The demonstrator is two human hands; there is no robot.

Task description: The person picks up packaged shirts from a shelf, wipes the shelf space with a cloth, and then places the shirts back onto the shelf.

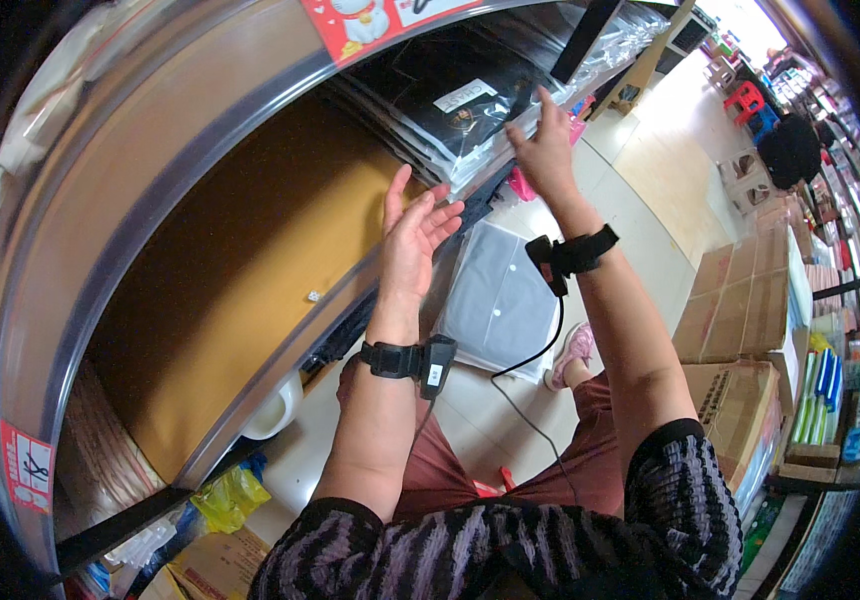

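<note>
A stack of flat black packages (420,95) in clear plastic lies on the wooden shelf, its top one bearing a white label. At the stack's near corner my left hand (416,232) is open, palm turned up and fingers apart. It holds nothing, and I cannot tell whether its fingertips touch the plastic. Along the stack's right edge is my right hand (548,155), also open, thumb and fingers spread by the wrapping. Each wrist wears a black strapped device with a cable. Below the shelf edge sits a pile of translucent snap-button folders (495,295).
The brown shelf board (250,260) has a raised clear front strip. Cardboard boxes (735,290) stand at the right, beside packed shelves. A white bowl-like container (278,408) and a yellow plastic bag (232,500) are under the shelf. Farther off stands a red stool (745,100).
</note>
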